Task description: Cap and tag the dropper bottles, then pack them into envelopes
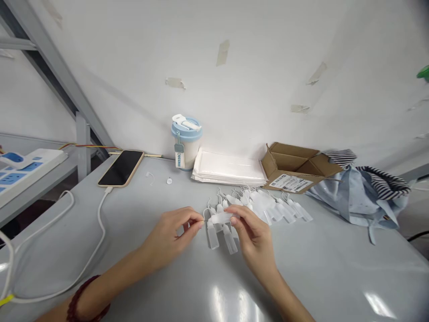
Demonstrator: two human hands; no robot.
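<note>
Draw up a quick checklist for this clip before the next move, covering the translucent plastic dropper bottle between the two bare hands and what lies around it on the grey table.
1. Grip: ok, the left hand and right hand both pinch the translucent plastic dropper bottle.
2. Thin tip at the left hand: cannot tell, too small to see how it sits.
3. Loose translucent bottles: ok, clustered on the grey table beyond the hands.
4. Black smartphone: ok, apart from both hands.
5. Open brown cardboard box: ok, behind the bottles.
</note>
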